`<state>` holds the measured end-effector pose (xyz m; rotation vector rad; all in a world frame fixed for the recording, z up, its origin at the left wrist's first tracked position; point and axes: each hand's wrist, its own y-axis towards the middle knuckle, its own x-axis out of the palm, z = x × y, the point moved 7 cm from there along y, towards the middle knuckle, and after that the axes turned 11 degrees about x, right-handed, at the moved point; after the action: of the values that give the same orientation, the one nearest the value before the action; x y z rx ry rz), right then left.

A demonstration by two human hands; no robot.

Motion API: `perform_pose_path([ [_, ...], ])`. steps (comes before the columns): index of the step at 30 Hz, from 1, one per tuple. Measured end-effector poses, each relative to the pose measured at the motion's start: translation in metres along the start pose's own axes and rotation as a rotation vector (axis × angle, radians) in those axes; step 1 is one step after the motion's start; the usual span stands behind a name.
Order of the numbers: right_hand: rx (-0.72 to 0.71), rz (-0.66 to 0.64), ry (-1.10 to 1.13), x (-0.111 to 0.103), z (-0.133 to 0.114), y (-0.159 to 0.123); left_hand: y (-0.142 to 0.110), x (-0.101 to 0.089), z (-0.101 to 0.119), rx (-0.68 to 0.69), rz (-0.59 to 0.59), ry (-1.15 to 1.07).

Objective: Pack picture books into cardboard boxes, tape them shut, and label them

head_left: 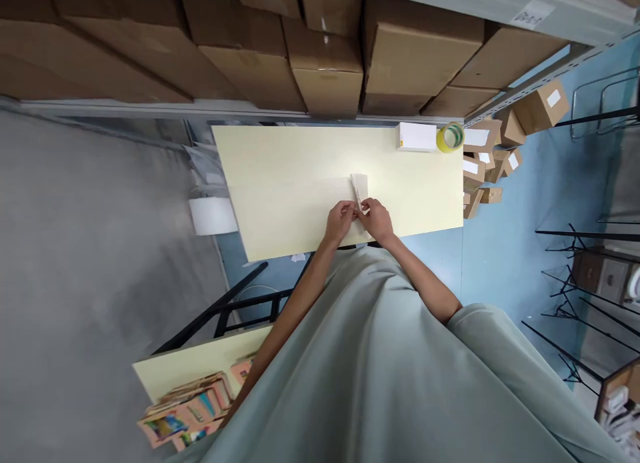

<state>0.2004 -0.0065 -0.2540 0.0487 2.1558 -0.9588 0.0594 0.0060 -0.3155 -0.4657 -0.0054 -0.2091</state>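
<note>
Both hands meet at a small pale paper piece [359,184] over the near edge of a cream tabletop [290,156]. The paper stands partly folded, with one narrow flap raised. My left hand [341,219] has its fingers closed in a pinch at the paper's lower left. My right hand [377,219] pinches it from the other side, fingertips almost touching the left ones. The fingertips hide the exact grip. A white box [417,137] and a roll of yellow tape [451,137] sit at the table's far right corner.
Cardboard boxes [327,83] fill a metal shelf above the table's far edge. More small cartons [493,143] are piled on the right. At lower left, colourful packs [185,413] lie on another cream board. A white roll [213,216] is beside the table's left edge.
</note>
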Motion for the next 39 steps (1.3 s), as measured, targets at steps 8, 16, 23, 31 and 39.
perform_pose_path([
  [8,0.061,-0.023,-0.045,0.037,-0.014,0.001,0.006,-0.049,-0.011,-0.045,-0.091,0.279],
  [16,0.284,0.086,0.005,0.008,0.034,0.021,0.011,-0.059,-0.026,-0.069,-0.106,0.334],
  [23,0.326,0.033,0.140,0.019,0.047,0.043,0.007,-0.059,-0.028,-0.044,-0.125,0.287],
  [31,0.228,-0.057,0.231,0.026,0.048,0.046,-0.008,-0.052,-0.019,-0.049,-0.015,0.368],
  [39,0.159,-0.057,0.261,-0.005,0.063,0.045,-0.009,-0.030,-0.015,-0.036,-0.036,0.336],
])
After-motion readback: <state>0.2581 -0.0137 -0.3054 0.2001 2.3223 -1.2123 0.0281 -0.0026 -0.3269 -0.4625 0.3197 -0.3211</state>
